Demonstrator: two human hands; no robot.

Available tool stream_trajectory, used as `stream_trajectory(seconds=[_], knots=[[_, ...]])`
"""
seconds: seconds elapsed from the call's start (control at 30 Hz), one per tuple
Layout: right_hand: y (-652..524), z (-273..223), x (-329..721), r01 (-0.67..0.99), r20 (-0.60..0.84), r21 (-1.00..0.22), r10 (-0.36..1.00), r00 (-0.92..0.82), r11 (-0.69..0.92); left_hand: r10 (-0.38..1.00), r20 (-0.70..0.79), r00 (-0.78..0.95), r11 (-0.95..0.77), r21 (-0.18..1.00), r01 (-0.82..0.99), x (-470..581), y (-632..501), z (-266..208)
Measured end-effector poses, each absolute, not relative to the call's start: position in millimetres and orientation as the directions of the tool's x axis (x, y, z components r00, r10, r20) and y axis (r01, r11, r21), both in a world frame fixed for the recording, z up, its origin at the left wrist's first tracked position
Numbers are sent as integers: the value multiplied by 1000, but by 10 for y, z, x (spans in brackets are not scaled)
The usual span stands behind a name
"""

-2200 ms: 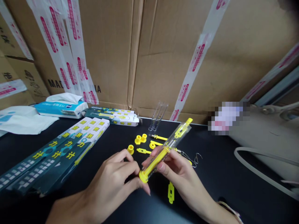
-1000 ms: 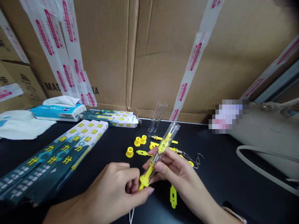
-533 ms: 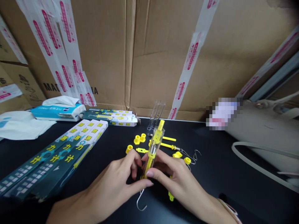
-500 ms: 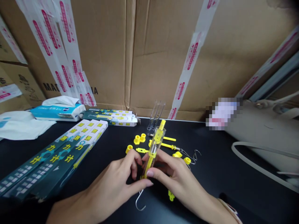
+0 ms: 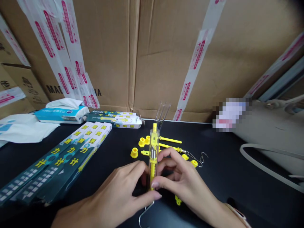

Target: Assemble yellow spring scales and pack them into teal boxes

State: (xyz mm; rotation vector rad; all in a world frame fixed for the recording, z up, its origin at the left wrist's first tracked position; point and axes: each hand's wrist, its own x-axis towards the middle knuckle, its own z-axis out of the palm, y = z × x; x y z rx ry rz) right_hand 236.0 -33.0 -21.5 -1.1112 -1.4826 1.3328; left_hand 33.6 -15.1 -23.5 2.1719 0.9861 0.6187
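Both hands grip a spring scale [image 5: 153, 158], a clear tube with a yellow rod and a metal spring inside. It stands nearly upright, a yellow tab poking out of its top and a metal hook [image 5: 142, 217] hanging below. My left hand [image 5: 129, 186] pinches the lower end, thumb across the bottom. My right hand [image 5: 179, 180] holds the tube's lower part from the right between thumb and fingers. Behind it lie yellow caps [image 5: 134, 153], a yellow rod [image 5: 171, 139] and another yellow rod with a spring and wire hook [image 5: 201, 158]. Clear tubes [image 5: 163, 112] stand farther back.
On the left lie printed spring scale boxes [image 5: 71, 152], with more boxes [image 5: 118, 118] behind. A blue tissue pack [image 5: 63, 113] and white tissues [image 5: 26, 128] are at the far left. A beige bag [image 5: 268, 136] stands right; cardboard boxes [image 5: 106, 53] wall the back.
The tube has swung from a rightward lean to nearly upright, its top moving left. Both hands keep their hold, and the hook sits slightly lower in view.
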Motion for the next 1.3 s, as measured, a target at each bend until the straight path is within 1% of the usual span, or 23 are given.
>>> stream_trajectory(seconds=[0.07,0.13,0.27,0.3,0.37,0.43,0.5,0.53,0.6,0.77,0.87,0.93,1.0,1.07,1.13,1.17,1.3], knots=[[-304,-165,2390,184,61,-976,955,-289,118,773,174,610,-521,723,454,335,-142,-241],[-267,-101,2440,277,101,-940,939,-329,198,776,175,607,-521,721,457,332,-128,-243],[-153,25,2598,320,161,-907,928,-336,273,813,132,567,-437,782,445,312,-101,-264],[-116,46,2642,355,179,-886,927,-330,297,822,124,556,-414,800,434,302,-99,-271],[-30,65,2717,486,218,-795,919,-328,362,833,118,541,-394,812,430,275,-98,-277],[74,43,2758,637,291,-647,908,-301,418,831,126,541,-415,788,455,238,-104,-269],[186,-12,2754,742,374,-515,892,-256,429,822,142,551,-453,751,481,197,-114,-255],[242,-47,2737,765,396,-482,885,-244,427,818,151,554,-468,736,489,177,-119,-251],[340,-116,2678,782,415,-453,878,-240,428,815,175,553,-489,718,494,139,-129,-259],[485,-208,2487,773,424,-466,876,-231,429,819,260,511,-519,714,469,92,-134,-326],[505,-198,2418,734,436,-520,874,-212,437,844,208,495,-460,754,468,88,-131,-334],[480,-169,2428,692,452,-573,874,-181,440,850,200,487,-450,756,476,74,-134,-329],[413,-131,2493,634,465,-630,872,-155,449,845,247,474,-483,733,479,46,-139,-329],[308,-96,2598,519,448,-727,883,-138,450,834,302,462,-522,703,482,11,-142,-334],[178,-66,2714,349,377,-850,918,-121,395,823,335,458,-546,687,479,-20,-137,-331],[112,-52,2765,309,349,-879,931,-106,364,817,344,463,-556,682,476,-33,-131,-324],[-89,-4,2867,301,281,-913,959,-27,276,786,365,499,-600,648,470,-61,-88,-276]])
